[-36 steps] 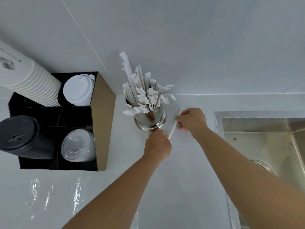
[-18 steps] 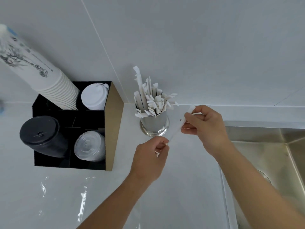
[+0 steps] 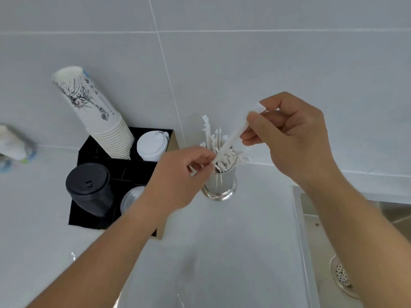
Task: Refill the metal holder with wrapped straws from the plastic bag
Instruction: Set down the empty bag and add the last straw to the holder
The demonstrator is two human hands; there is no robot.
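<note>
Now both hands' grips pinch one wrapped straw (image 3: 233,135), left hand (image 3: 182,176) low, right hand (image 3: 293,134) high.

We note a polished, mirror-bright round metal holder (image 3: 220,185); matt white paper-wrapped straws (image 3: 222,150); a smooth white desk (image 3: 244,241); glossy white wall tiles (image 3: 266,63); a brushed steel sink (image 3: 347,252).
</note>
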